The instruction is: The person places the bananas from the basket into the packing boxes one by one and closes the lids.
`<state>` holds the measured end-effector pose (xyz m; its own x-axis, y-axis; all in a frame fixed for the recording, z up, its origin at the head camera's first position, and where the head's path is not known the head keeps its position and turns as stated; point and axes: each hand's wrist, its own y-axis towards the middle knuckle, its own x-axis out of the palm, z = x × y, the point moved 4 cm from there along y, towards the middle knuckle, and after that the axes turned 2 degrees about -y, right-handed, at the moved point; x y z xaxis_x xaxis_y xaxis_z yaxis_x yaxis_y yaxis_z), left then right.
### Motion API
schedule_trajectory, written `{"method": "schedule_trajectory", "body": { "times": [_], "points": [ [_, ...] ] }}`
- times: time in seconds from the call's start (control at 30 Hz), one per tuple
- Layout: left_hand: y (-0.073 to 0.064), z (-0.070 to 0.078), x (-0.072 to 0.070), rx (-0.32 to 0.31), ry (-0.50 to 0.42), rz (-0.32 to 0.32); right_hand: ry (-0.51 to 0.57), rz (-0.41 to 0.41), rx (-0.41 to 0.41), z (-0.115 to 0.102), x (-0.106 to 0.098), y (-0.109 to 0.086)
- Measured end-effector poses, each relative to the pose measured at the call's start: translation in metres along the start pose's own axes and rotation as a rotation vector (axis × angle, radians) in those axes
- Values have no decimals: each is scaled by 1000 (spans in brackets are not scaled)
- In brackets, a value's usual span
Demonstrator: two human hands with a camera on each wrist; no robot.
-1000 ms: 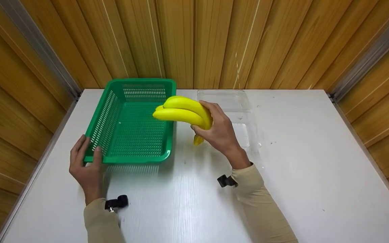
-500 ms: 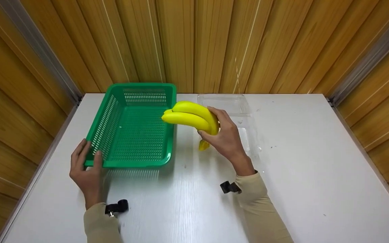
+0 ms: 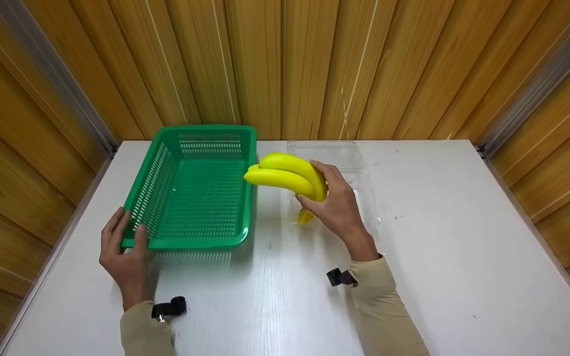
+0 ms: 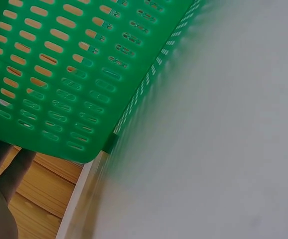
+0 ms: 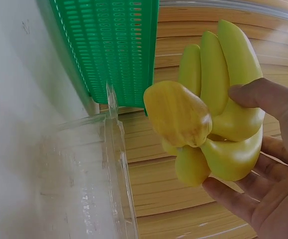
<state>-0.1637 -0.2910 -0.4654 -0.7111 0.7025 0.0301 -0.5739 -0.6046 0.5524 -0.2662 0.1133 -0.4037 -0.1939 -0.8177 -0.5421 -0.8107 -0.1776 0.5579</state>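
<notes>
A green plastic basket (image 3: 201,198) with slotted walls stands on the left of the table, nothing inside it. My left hand (image 3: 124,257) grips its near left corner, the thumb over the rim and the fingers along the outer side; two fingers (image 4: 14,172) show in the left wrist view. In my right hand (image 3: 339,205) is a bunch of yellow bananas (image 3: 285,173), held above the table just right of the basket. Their tips point left, over the basket's right rim. The thumb presses one side of the bunch and the fingers wrap the other, with the thick stem (image 5: 179,114) turned down.
A clear plastic box (image 3: 327,155) with its lid open lies behind and below the right hand, partly hidden by it. White table (image 3: 438,247) surface extends to the right. Wood-patterned walls (image 3: 285,69) enclose the back and sides.
The right hand has moved slightly right with the bananas, away from over the basket. The left hand keeps its grip on the basket corner. The head view has shifted a little.
</notes>
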Motion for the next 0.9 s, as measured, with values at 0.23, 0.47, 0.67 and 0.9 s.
{"method": "schedule_trajectory", "body": {
  "times": [0.23, 0.47, 0.67, 0.9],
  "points": [
    [-1, 2, -1, -13, -2, 3, -9, -6, 17, 1, -5, -1],
    [-1, 1, 0, -3, -30, 7, -44, -28, 26, 3, -9, -2],
    [0, 1, 1, 52, -28, -3, -59, -26, 46, 8, -16, -1],
    [-1, 1, 0, 7, -25, 18, -81, -39, 87, 15, -23, 0]
  ]
}}
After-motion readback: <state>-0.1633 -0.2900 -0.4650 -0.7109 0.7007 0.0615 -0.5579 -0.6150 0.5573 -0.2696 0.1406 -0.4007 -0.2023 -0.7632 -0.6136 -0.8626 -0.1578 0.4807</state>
